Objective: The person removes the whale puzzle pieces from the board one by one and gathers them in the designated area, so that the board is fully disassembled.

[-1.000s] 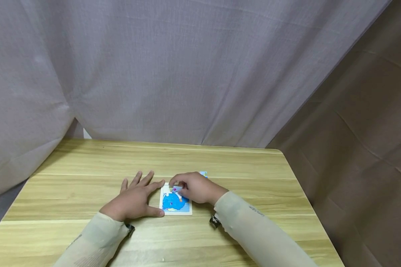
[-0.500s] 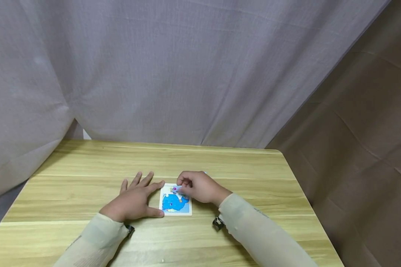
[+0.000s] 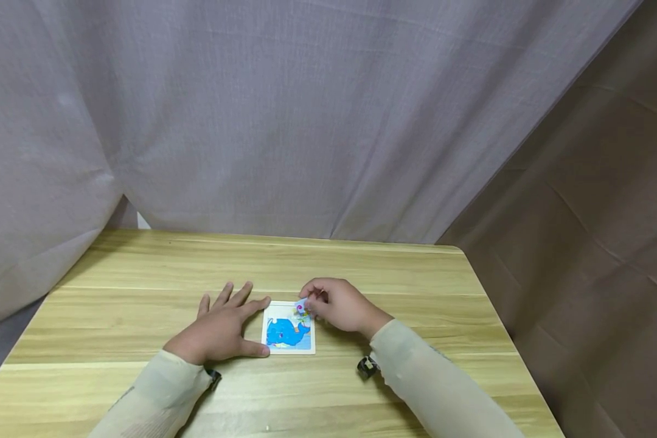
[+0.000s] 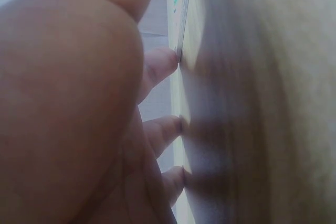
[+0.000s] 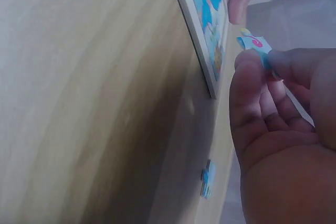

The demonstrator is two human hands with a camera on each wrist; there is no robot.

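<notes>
A small square jigsaw puzzle point(image 3: 288, 334) with a blue whale and a white frame lies flat on the table. My left hand point(image 3: 221, 328) rests flat with fingers spread, its thumb and index fingertip at the frame's left corners. Between thumb and fingers, my right hand point(image 3: 344, 304) pinches a light blue puzzle piece point(image 3: 299, 306) with a pink swirl. That piece is over the frame's upper right corner, and in the right wrist view it shows tilted and raised above the board. Pale backing shows in the upper part of the puzzle.
Another puzzle piece point(image 5: 208, 178) lies on the wooden table point(image 3: 416, 280), near the puzzle in the right wrist view; the right hand hides it in the head view. Grey curtains point(image 3: 285, 121) hang behind the table and along its right side.
My right hand has shifted right with the pinched piece, from the upper middle of the puzzle to its upper right corner, and the piece has turned. The left hand stays put.
</notes>
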